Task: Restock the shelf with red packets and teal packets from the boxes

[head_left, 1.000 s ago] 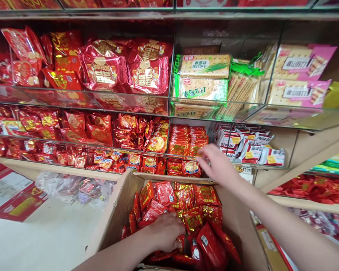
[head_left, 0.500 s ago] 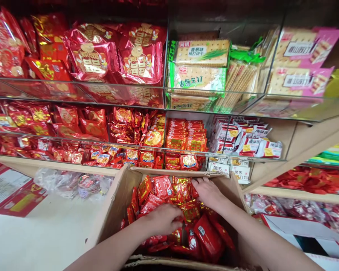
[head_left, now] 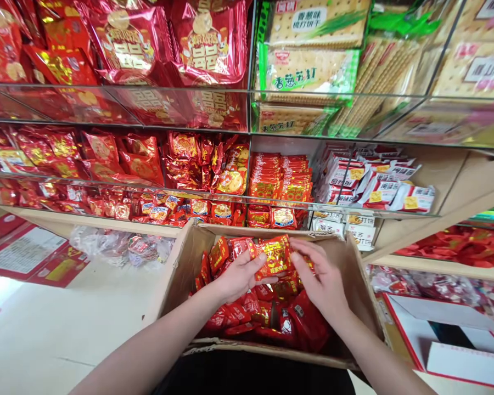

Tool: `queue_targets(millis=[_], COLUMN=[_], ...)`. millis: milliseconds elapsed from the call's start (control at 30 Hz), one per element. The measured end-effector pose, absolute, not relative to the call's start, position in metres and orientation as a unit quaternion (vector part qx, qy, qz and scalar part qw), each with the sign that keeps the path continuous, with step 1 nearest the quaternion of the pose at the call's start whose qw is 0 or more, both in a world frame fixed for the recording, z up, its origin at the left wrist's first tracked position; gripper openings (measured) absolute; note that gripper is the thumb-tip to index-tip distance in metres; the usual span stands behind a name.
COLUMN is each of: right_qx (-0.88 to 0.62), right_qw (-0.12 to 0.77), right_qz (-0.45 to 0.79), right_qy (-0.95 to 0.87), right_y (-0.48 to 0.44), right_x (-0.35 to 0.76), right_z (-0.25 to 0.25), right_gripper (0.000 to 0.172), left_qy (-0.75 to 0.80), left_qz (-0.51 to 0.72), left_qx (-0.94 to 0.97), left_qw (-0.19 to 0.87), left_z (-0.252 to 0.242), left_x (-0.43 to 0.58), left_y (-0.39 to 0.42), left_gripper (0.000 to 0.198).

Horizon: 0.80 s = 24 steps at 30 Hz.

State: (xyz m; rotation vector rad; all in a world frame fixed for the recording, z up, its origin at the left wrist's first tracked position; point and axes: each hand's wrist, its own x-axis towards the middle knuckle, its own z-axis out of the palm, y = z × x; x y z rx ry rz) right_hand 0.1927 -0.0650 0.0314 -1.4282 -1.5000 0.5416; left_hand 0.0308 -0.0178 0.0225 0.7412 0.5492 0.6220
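Note:
A red snack packet (head_left: pixel 275 258) with gold print is held up just above the cardboard box (head_left: pixel 170 285). My left hand (head_left: pixel 239 277) grips its left end, thumb on the front and fingers beneath. At its right edge, my right hand (head_left: pixel 323 277) closes thumb and fingers around the packet's side; part of the red wrapping behind the thumb is hidden. Below both hands, the box holds a heap of loose red packets (head_left: pixel 251 307), some with gold print.
Clear-fronted shelf bins rise behind the box, with red packets (head_left: pixel 280 178), white cracker packets (head_left: pixel 381 189) and green-edged soda crackers (head_left: pixel 308 71). Plastic-bagged goods (head_left: pixel 123 247) lie under the left shelf. A white, red-edged carton (head_left: pixel 469 362) stands at right.
Both hands have come up from among the loose packets, and a red packet is now held between them. The view has shifted closer to the shelves.

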Motion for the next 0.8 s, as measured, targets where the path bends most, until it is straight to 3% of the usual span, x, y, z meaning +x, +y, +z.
queue_targets(millis=[167, 400, 633, 700, 800], right_qx=[-0.622, -0.67, -0.532, -0.543, -0.585], right_qw=[0.492, 0.468, 0.457, 0.462, 0.528], right_qz=[0.364, 0.219, 0.439, 0.372, 0.164], right_qy=[-0.488, -0.533, -0.562, -0.595, -0.593], right_y=[-0.053, -0.056, -0.054, -0.047, -0.022], right_x=[0.197, 0.184, 0.192, 0.206, 0.236], right_z=[0.026, 0.017, 0.036, 0.055, 0.085], right_gripper=[0.034, 0.027, 0.03, 0.025, 0.029], left_qy=[0.245, 0.361, 0.424, 0.418, 0.414], left_qz=[0.264, 0.31, 0.322, 0.346, 0.367], left_qx=[0.377, 0.375, 0.53, 0.549, 0.558], left_qw=[0.853, 0.796, 0.66, 0.636, 0.619], left_z=[0.027, 0.023, 0.024, 0.024, 0.02], left_x=[0.029, 0.042, 0.033, 0.029, 0.026], left_y=[-0.018, -0.021, -0.018, -0.015, -0.01], left_gripper=[0.035, 0.047, 0.05, 0.05, 0.045])
